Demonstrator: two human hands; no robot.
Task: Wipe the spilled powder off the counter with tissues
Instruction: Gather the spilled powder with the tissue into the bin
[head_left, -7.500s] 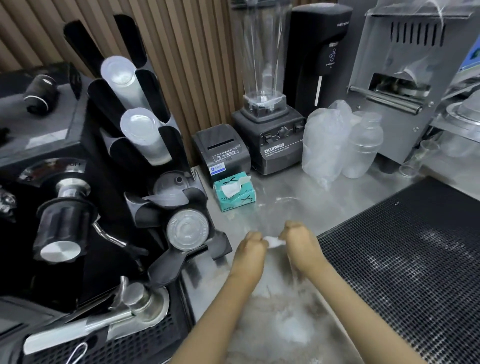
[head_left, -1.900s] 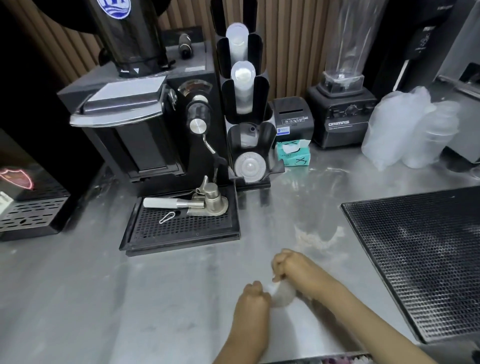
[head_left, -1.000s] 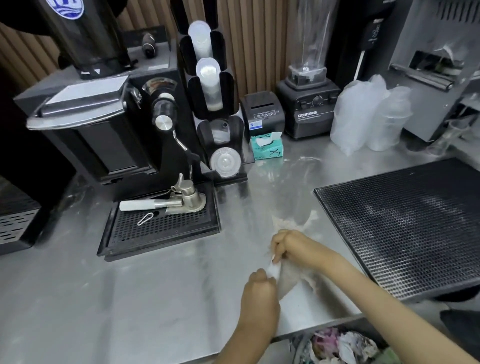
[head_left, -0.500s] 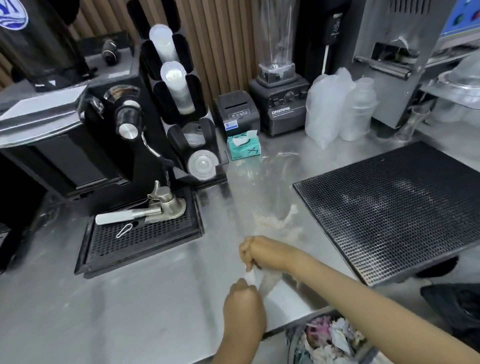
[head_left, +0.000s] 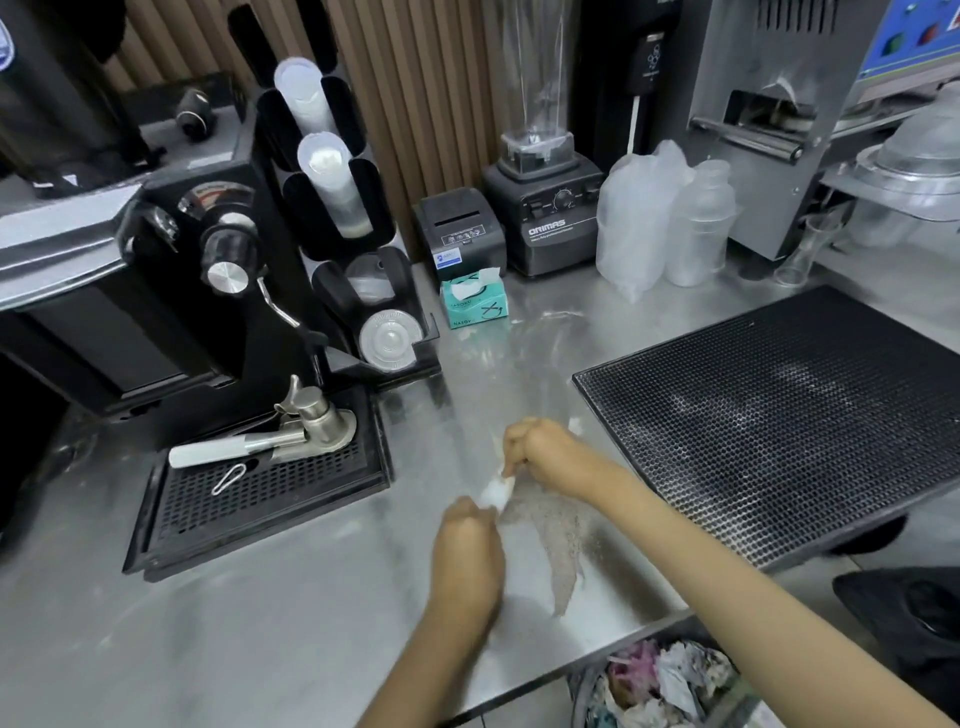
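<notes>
A white tissue is stretched between my two hands low on the steel counter. My left hand grips its near end and my right hand pinches its far end. A streak of brownish powder trails from under the tissue toward the counter's front edge. Faint white smears mark the steel farther back. A teal tissue box with a sheet sticking up stands at the back, near the receipt printer.
A black drip mat lies right of my hands. To the left are a grinder's drip tray with a portafilter, and a cup and lid dispenser. Blender and plastic cups stand behind. A waste bin sits below the edge.
My hands have dragged the tissue and powder from the middle of the counter toward the front edge. The view has shifted and the waste bin below has come into sight.
</notes>
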